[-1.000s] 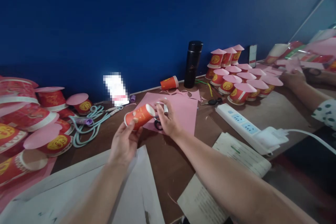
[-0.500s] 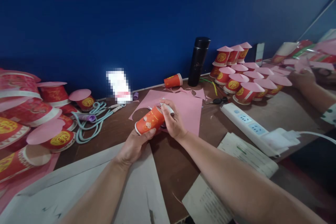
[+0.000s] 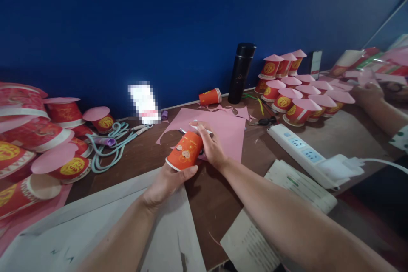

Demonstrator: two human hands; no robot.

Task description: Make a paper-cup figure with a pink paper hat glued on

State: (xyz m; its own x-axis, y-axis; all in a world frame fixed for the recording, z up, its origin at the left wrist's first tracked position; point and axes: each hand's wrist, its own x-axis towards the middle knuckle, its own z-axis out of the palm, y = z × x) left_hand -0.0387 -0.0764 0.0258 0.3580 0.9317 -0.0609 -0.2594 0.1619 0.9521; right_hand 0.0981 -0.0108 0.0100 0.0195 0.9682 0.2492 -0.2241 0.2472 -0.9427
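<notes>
An orange-red paper cup [image 3: 185,149] with printed cartoon figures tilts in my left hand [image 3: 170,182], its white rim facing down toward me. The fingers wrap beneath it, with the thumb along the near side. My right hand [image 3: 212,144] is closed on a slim white stick [image 3: 204,128], held against the cup's upper right end. Its exact kind is unclear. Under both hands lies a pink paper sheet [image 3: 228,136] with a curved cut-out at its left edge. Scissors [image 3: 182,130] are partly hidden behind the cup.
Red cups with pink paper cones [image 3: 301,112] stand at right, more decorated cups [image 3: 63,112] at left. Around are stacked cups [image 3: 210,96], a black bottle [image 3: 242,72], a power strip [image 3: 298,148], a coiled cable [image 3: 105,165] and a white board [image 3: 127,221]. A co-worker's hand [image 3: 369,93] holds pink paper.
My left hand has turned the cup so its base end points away and its rim toward me. My right hand has brought the white stick against the cup. The view shifted slightly.
</notes>
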